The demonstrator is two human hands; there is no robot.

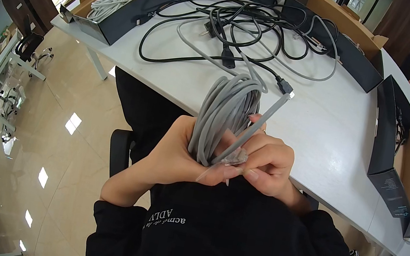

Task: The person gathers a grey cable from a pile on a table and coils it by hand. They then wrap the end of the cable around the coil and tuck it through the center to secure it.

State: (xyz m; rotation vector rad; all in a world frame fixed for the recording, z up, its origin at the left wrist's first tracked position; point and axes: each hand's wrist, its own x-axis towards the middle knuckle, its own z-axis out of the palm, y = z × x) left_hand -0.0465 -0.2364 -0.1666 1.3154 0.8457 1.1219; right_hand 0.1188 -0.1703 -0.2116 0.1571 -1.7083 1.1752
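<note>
A coiled grey network cable (227, 111) stands upright in front of my chest. My left hand (174, 151) grips the bottom of the coil. My right hand (268, 160) pinches the cable's loose end, whose clear plug (235, 159) sits between the fingers of both hands. One straight stretch of that end runs up and to the right from the fingers. Both hands hover at the near edge of the white table (315, 125).
Tangled black and grey power cables (244, 31) lie on the table. A black box (128, 5) holds a white cable coil; more black boxes (392, 155) line the far and right sides. Other people sit at the far left and right.
</note>
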